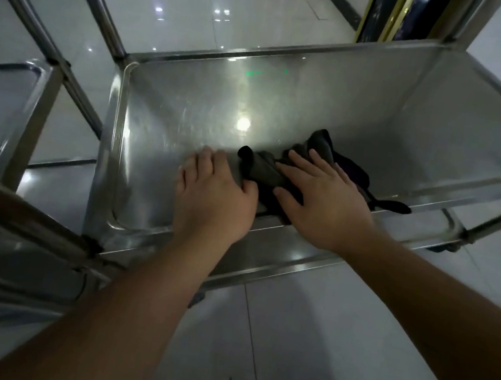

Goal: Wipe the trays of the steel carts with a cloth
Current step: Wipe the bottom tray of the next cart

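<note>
Cloth-wise, that dark grey crumpled rag on the shiny steel cart tray looks soft and floppy, so I've got my right hand spread flat on it, left hand pressed open beside it, thumb touching.

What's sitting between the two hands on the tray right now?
In the head view, a bunched fold of the dark cloth fills the gap between the left hand and right hand, on the tray. Nothing else is there.
</note>
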A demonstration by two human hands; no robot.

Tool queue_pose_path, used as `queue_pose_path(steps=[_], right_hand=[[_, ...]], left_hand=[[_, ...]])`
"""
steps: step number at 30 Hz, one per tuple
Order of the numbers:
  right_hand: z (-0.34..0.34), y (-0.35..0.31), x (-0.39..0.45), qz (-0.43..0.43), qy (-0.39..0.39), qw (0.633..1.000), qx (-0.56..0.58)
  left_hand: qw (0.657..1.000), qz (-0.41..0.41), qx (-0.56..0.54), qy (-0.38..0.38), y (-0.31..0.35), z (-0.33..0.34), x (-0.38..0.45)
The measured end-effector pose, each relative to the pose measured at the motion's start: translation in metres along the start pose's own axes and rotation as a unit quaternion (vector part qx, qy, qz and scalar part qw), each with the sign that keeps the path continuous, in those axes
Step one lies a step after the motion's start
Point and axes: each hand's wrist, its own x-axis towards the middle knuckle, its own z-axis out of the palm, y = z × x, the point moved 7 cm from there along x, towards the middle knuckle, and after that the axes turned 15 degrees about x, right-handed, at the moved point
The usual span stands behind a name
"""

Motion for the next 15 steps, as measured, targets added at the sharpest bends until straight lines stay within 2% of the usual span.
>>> queue_pose_path(steps=[3, 9, 15], right_hand=[[0.0, -0.006, -0.009, -0.044, 0.011, 0.999, 0.003], [-0.005, -0.013, -0.021, -0.147, 0.09, 0.985, 0.026], [-0.011, -0.016, -0.038, -0.288, 0.17, 0.939, 0.072]], left_hand=[[1.0, 0.008, 0.007, -0.006, -0.002, 0.002, 0.002], [1.0, -0.003, 0.001, -0.004, -0.004, 0.001, 0.005], [1.0, 0.001, 0.001, -0.014, -0.003, -0.007, 0.005]])
